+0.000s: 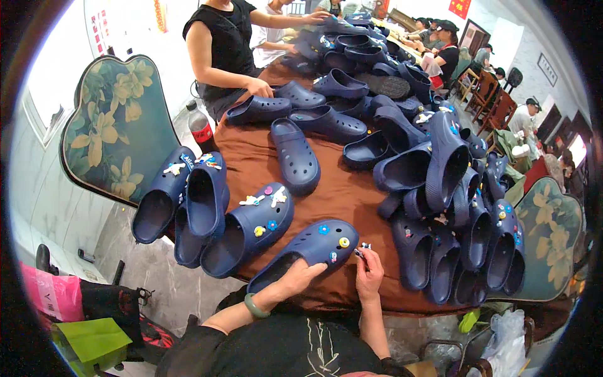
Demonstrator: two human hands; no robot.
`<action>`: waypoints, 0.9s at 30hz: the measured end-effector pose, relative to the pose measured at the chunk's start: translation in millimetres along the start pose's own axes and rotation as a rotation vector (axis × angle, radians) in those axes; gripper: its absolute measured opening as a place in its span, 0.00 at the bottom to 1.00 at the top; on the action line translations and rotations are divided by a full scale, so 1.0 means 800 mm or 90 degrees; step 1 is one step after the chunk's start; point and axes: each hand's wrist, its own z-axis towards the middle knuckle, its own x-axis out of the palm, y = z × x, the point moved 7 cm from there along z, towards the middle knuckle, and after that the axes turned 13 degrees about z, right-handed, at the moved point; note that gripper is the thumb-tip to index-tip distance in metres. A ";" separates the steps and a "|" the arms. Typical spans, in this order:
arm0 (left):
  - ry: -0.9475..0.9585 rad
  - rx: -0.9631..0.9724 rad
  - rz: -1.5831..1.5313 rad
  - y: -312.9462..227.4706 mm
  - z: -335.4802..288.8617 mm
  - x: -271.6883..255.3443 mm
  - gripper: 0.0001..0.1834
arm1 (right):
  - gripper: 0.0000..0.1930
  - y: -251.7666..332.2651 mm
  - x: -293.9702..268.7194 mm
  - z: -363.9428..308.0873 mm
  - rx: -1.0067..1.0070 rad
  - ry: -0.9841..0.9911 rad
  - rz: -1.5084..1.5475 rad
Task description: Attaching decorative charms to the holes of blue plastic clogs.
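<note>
A navy foam clog point(306, 240) lies tilted at the table's near edge, its toe pointing away to the right. My left hand point(298, 276), with a green bangle on its wrist, grips it with the fingers inside the opening. Blue, yellow and other small charms sit in its upper. Beside the toe, my right hand point(369, 271) pinches a small shoe charm point(364, 247), mostly hidden by the fingertips. Just left stands a decorated clog point(248, 234) with white, pink, yellow and blue charms. Beyond it lies a plain clog point(295, 157) without charms.
A brown cloth point(251, 166) covers the table. More decorated clogs point(206, 195) stand at the left edge by a cola bottle point(201, 129). Clogs are heaped on the right and far side point(402, 169). A person in black point(225, 50) reaches in from the far left. Floral chair backs point(122, 129) flank the table.
</note>
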 end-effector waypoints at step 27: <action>-0.140 -0.044 -0.251 0.002 -0.012 -0.004 0.17 | 0.11 0.036 0.001 0.018 -0.031 0.007 0.023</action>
